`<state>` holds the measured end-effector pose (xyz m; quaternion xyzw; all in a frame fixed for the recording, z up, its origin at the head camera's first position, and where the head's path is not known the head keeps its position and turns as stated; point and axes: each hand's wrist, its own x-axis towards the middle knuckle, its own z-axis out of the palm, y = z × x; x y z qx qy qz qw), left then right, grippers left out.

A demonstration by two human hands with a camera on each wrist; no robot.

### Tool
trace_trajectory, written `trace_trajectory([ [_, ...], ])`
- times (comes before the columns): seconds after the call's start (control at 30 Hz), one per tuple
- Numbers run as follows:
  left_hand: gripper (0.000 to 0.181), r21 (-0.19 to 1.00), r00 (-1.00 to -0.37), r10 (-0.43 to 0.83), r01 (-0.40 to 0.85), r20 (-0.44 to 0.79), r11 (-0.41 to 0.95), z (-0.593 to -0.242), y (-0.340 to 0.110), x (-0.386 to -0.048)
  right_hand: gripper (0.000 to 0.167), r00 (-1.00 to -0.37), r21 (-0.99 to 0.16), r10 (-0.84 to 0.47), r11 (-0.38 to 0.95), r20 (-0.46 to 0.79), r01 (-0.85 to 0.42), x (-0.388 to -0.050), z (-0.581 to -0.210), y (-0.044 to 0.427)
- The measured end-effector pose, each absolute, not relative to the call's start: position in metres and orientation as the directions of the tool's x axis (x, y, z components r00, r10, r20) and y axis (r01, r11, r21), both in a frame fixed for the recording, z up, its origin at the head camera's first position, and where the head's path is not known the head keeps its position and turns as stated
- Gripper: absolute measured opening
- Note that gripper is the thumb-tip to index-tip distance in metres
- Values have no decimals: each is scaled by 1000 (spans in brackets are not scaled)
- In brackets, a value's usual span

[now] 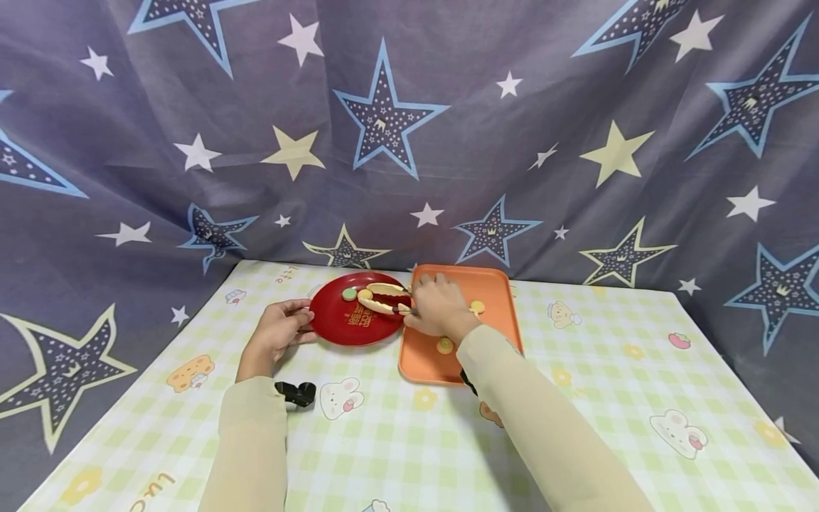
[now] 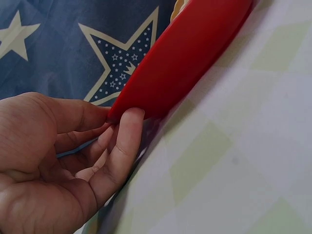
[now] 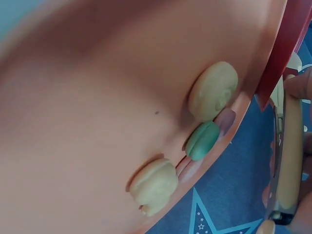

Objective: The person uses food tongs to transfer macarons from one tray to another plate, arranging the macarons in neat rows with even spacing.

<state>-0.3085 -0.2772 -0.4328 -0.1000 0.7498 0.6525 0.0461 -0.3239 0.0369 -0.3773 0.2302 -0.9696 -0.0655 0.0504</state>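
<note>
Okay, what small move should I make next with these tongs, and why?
Probably ease the tongs wider with your right hand, to leave the yellow piece on the plate: their tips are at it, over the plate, beside the green piece, and your left hand holds the plate's edge.

Head view forward-down; wrist views close; red plate [image 1: 333,317] shared.

Right hand [image 1: 438,306] covering the handles of the tongs [image 1: 382,307] from the head camera, sleeve [image 1: 544,412] hiding an orange tray [image 1: 422,361] corner; gold print [image 1: 360,318] on the red plate [image 1: 329,323] too small to read, and the left wrist view crops that plate!
</note>
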Motion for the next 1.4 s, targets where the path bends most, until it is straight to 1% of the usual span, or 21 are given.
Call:
trace_trajectory([
  [0.17,46,970,-977,-82,-207,-198,127,-430,-274,-310,57,-896,135,-439,894,61,-428,-328,-376,37],
  [0.33,47,972,-979,-76,-200,-191,126,-429,-273,-311,58,-897,112,-438,896,59,-430,-327,-374,42],
  [0.53,46,970,-978,-79,-201,-191,137,-430,-274,-312,59,-887,52,-449,894,104,-446,-319,-369,57],
  [0.73,47,971,-977,-83,-204,-194,128,-432,-275,-312,54,-875,51,-457,889,163,-455,-307,-366,79],
  [0.9,48,972,-978,-84,-200,-190,125,-432,-275,-311,52,-873,57,-451,892,188,-448,-297,-362,95],
  [1.03,48,971,-977,-84,-207,-198,122,-431,-275,-309,54,-854,98,-472,882,218,-462,-287,-359,105],
  [1.13,48,972,-977,-82,-206,-198,112,-431,-275,-309,52,-839,122,-487,874,242,-471,-280,-359,113],
  [1.4,48,968,-976,-79,-214,-205,133,-432,-278,-310,46,-803,116,-525,849,281,-515,-258,-363,131],
])
